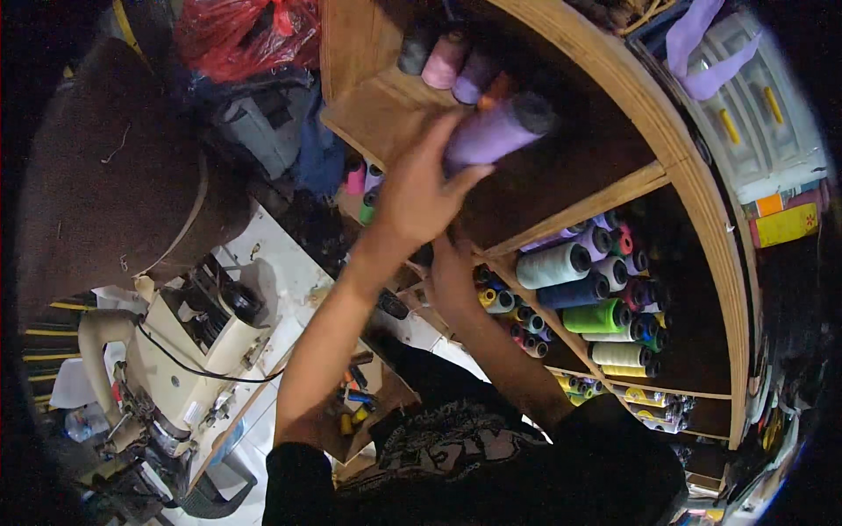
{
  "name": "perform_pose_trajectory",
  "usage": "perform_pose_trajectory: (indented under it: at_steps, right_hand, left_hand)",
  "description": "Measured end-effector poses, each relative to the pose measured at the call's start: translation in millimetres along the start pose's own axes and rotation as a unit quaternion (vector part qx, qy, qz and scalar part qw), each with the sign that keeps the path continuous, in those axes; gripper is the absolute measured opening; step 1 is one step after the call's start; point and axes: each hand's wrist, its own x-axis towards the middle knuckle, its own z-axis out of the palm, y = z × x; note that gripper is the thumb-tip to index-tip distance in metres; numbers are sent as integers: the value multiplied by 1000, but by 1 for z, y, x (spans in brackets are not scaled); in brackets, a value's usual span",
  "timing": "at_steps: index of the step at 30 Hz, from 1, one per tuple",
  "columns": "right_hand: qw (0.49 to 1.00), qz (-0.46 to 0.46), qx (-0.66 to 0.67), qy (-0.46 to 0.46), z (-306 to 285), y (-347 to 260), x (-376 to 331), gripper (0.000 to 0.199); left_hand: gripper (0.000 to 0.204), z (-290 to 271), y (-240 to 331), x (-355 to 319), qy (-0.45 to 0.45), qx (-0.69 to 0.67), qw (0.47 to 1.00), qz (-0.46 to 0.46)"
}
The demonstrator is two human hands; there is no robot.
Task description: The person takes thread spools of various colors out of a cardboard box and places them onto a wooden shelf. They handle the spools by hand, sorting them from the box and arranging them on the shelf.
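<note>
A purple thread cone (493, 136) with a dark end is in my left hand (419, 188), whose fingers wrap round it. It is tilted and held in front of the upper compartment of a wooden shelf (583, 206). Behind it stand a pink thread cone (445, 61), another purple cone (474, 77), a grey cone (416, 53) and an orange one (498, 88). My right hand (449, 279) is lower, close beneath the left wrist and near the shelf's divider. Its fingers are mostly hidden, so I cannot make out what they do.
Several lying thread cones, among them a white cone (553, 266) and a green cone (596, 316), fill the lower compartment. A cream sewing machine (184, 359) stands on the left table. A red plastic bag (250, 39) is at upper left, a drawer unit (745, 105) at upper right.
</note>
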Motion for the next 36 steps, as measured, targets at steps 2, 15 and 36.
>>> perform_pose_trajectory:
  at_steps: [2, 15, 36]
  right_hand:
    - [940, 205, 273, -11, -3, 7, -4, 43]
    - [985, -30, 15, -170, -5, 73, -41, 37]
    - [880, 326, 299, -172, -42, -52, 2, 47]
  left_hand:
    - [45, 48, -5, 17, -20, -55, 998, -32]
    - [23, 164, -42, 48, -109, -131, 964, -206]
    - [48, -67, 19, -34, -340, 261, 886, 175]
